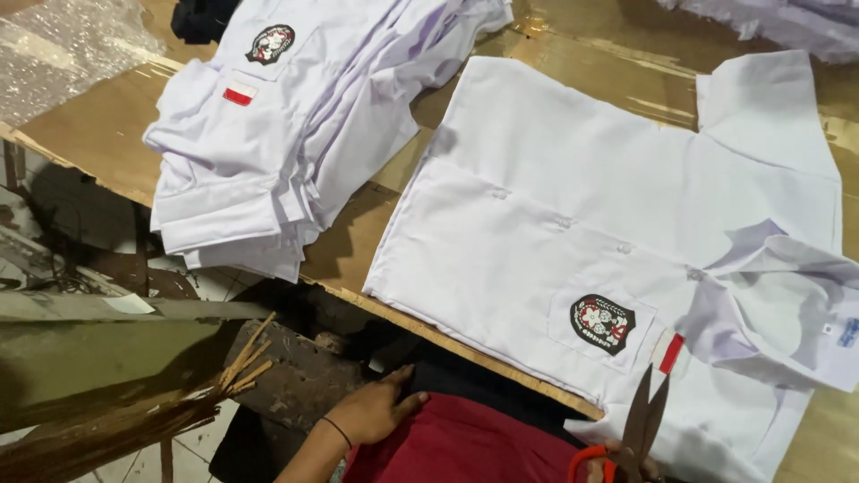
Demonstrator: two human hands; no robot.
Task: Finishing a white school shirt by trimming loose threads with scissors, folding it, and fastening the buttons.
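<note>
Your right hand [617, 461] sits at the near edge of the view, fingers curled through the orange loops of a pair of scissors [646, 420]; only the fingertips show, so the grip itself is probably closed but hard to read fully. The dark blades point up and away from you, slightly parted, tips lying over the near hem of the white shirt [608, 224], just near of the small red-and-white tag [668, 351] beside the chest pocket.

That shirt lies flat and buttoned on the brown cardboard-covered table [89, 134], collar to the right, one short sleeve toward the far right. A dark shield-shaped badge [602, 323] is on its pocket.

Your left hand [376, 410] rests low and to the left, below the table edge, fingers loosely spread and flat on dark cloth at your lap, holding nothing. A thin black band circles the wrist. Red fabric [465, 443] lies between the two hands.

Far left on the table: a stack of folded white shirts [286, 134] with the same badge and tag. Clear plastic wrap [63, 49] in the far left corner. A bundle of thin sticks [134, 420] lies near left, below the table.
</note>
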